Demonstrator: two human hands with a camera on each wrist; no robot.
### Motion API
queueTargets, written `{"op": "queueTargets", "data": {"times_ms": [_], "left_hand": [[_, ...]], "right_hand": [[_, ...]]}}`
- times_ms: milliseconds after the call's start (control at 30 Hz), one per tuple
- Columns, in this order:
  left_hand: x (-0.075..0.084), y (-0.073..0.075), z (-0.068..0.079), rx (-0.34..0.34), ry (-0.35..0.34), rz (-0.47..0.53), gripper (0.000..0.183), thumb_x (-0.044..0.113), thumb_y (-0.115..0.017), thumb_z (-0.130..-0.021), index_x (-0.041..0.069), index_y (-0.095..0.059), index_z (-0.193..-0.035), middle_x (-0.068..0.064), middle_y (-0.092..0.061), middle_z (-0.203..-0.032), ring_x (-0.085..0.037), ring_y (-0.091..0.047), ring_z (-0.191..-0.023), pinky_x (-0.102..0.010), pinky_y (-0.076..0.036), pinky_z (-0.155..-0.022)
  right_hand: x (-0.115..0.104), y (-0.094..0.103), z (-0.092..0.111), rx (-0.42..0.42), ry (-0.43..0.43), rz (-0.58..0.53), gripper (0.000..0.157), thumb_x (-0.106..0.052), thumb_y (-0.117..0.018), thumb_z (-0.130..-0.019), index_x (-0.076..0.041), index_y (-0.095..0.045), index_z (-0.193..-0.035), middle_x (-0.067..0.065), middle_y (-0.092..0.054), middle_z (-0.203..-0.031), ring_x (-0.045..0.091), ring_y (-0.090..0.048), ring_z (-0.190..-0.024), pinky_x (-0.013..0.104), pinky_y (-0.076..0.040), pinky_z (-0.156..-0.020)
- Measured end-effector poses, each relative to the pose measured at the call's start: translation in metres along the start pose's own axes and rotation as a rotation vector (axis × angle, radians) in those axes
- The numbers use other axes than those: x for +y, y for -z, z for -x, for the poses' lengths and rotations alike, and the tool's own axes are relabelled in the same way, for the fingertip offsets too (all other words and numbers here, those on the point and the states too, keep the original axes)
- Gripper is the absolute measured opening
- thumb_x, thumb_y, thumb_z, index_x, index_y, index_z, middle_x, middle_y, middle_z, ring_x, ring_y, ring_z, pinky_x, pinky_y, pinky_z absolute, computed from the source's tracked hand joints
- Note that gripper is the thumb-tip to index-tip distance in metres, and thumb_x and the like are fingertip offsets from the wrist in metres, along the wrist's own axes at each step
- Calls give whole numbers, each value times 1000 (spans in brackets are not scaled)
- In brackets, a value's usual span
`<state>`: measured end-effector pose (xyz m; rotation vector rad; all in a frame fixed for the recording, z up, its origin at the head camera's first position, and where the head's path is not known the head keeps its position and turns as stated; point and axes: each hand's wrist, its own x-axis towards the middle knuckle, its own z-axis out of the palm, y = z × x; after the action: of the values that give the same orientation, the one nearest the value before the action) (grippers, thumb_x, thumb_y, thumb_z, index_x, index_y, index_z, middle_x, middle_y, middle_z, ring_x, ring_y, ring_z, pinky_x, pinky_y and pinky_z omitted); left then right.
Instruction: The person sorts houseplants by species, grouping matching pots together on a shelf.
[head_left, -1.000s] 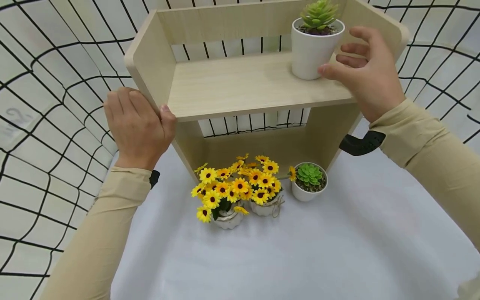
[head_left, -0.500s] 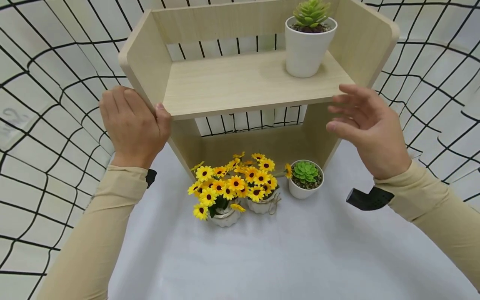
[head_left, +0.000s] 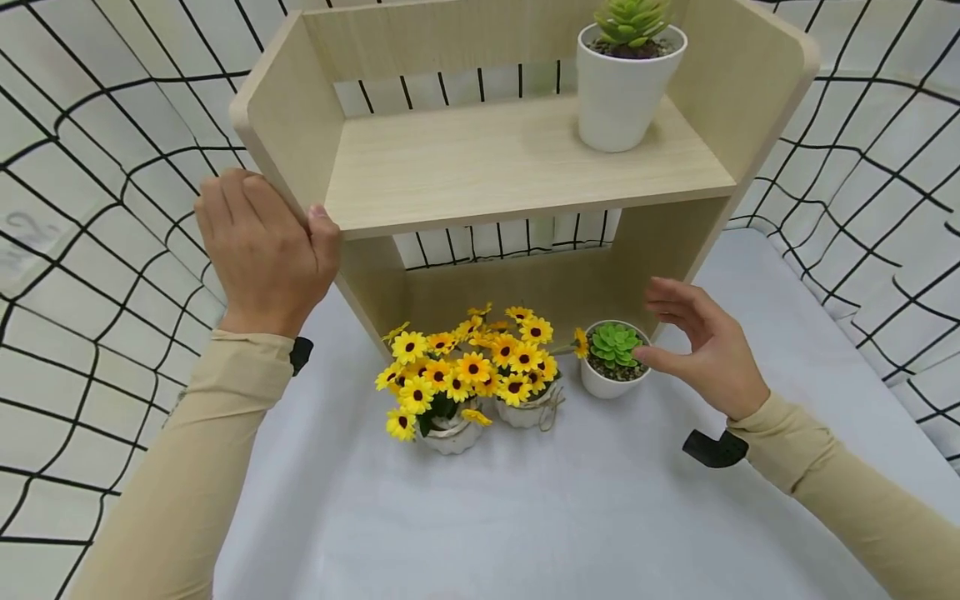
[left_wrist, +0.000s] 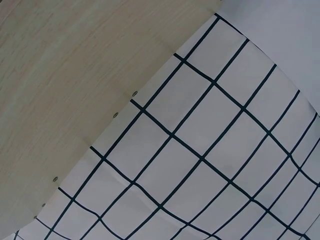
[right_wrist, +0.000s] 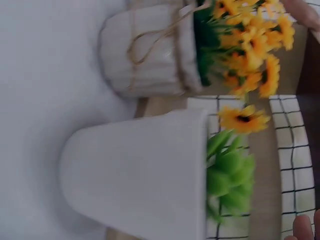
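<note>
My left hand (head_left: 262, 254) grips the left side panel of a pale wooden shelf (head_left: 487, 171), its thumb on the front edge. In the left wrist view, the panel's outer face (left_wrist: 75, 100) fills the upper left. My right hand (head_left: 705, 350) is beside a small potted succulent (head_left: 615, 346), fingers spread and curved. Its thumb appears at the pot's rim in the head view; contact cannot be told. The right wrist view shows that white pot (right_wrist: 135, 175) close up, with fingertips (right_wrist: 302, 227) at the corner. A taller potted succulent (head_left: 626, 92) stands on the upper shelf board.
Two pots of yellow artificial flowers (head_left: 450, 429) stand left of the small succulent, before the shelf's lower opening. One flower (head_left: 580, 342) leans to the succulent's rim. White cloth (head_left: 480, 517) covers the table, and a black-lined grid backdrop (head_left: 97, 250) surrounds the sides and back.
My right hand has come away from the tall succulent pot on the upper board and moved down to the small succulent. The left hand keeps its grip on the shelf.
</note>
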<state>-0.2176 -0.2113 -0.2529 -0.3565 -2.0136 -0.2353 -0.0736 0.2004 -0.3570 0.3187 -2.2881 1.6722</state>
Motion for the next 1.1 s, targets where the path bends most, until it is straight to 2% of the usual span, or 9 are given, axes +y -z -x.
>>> {"op": "queueTargets", "data": {"times_ms": [67, 200, 367, 433, 600, 700, 800, 967, 1100], "left_hand": [[1, 0, -1, 3, 1, 6, 48, 33, -29, -89, -11, -46, -99, -31, -49, -94, -43, -36, -88, -53, -26, -82], [2, 0, -1, 2, 6, 13, 49, 33, -28, -89, -11, -46, -100, -31, -49, -96, -43, -37, -90, -53, -26, -83], [2, 0, -1, 16, 9, 17, 48, 33, -28, -88, -10, -46, -98, -31, -48, -94, -43, -36, -89, -53, -25, -82], [2, 0, -1, 20, 9, 18, 47, 33, -29, -88, -10, -46, -98, -31, -47, -94, -43, -35, -89, -53, -25, -83], [3, 0, -1, 17, 10, 14, 47, 32, -29, -88, -10, -46, -99, -31, -48, -94, -43, -36, -89, -53, -26, -83], [3, 0, -1, 20, 14, 15, 47, 32, -29, -88, -10, -46, -98, -31, -49, -95, -43, -36, -89, -53, -26, -83], [3, -1, -1, 21, 19, 13, 48, 33, -29, -88, -10, -46, -98, -31, -49, -95, -43, -37, -89, -53, -26, -82], [2, -1, 0, 18, 23, 6, 48, 33, -29, -88, -10, -46, -99, -31, -49, -95, -43, -37, -89, -53, -26, -81], [1, -1, 0, 17, 25, 3, 48, 33, -29, -88, -10, -46, -99, -31, -48, -95, -43, -36, -89, -53, -25, -81]], "right_hand": [[10, 0, 3, -10, -21, 47, 81, 9, -78, -70, -6, -44, -143, -12, -55, -133, 6, -55, -120, 11, -41, -100], [29, -2, 8, -26, -49, 71, 86, 6, -80, -69, -10, -42, -144, -17, -52, -134, 4, -53, -121, 10, -41, -99], [47, -7, 14, -45, -86, 80, 93, 4, -83, -66, -9, -38, -147, -17, -49, -135, 3, -51, -122, 8, -40, -99], [53, -9, 16, -55, -106, 88, 97, 2, -84, -65, -7, -34, -148, -9, -48, -138, -1, -48, -122, 6, -38, -100], [65, -14, 19, -76, -140, 73, 105, 1, -86, -63, -3, -27, -150, 21, -37, -146, -6, -42, -123, 2, -34, -100], [72, -16, 20, -82, -153, 36, 108, 3, -86, -61, -1, -25, -150, 27, -34, -147, -7, -41, -123, 2, -34, -99], [79, -18, 22, -98, -185, 11, 109, 3, -86, -60, -1, -24, -150, 24, -35, -147, -9, -41, -122, 1, -32, -99], [87, -21, 24, -121, -229, 20, 104, -1, -87, -62, -7, -28, -148, 10, -40, -142, -10, -40, -122, 0, -30, -99], [90, -23, 23, -116, -231, 40, 99, -5, -88, -63, -7, -32, -145, 1, -43, -138, -9, -42, -121, 0, -30, -100]]}}
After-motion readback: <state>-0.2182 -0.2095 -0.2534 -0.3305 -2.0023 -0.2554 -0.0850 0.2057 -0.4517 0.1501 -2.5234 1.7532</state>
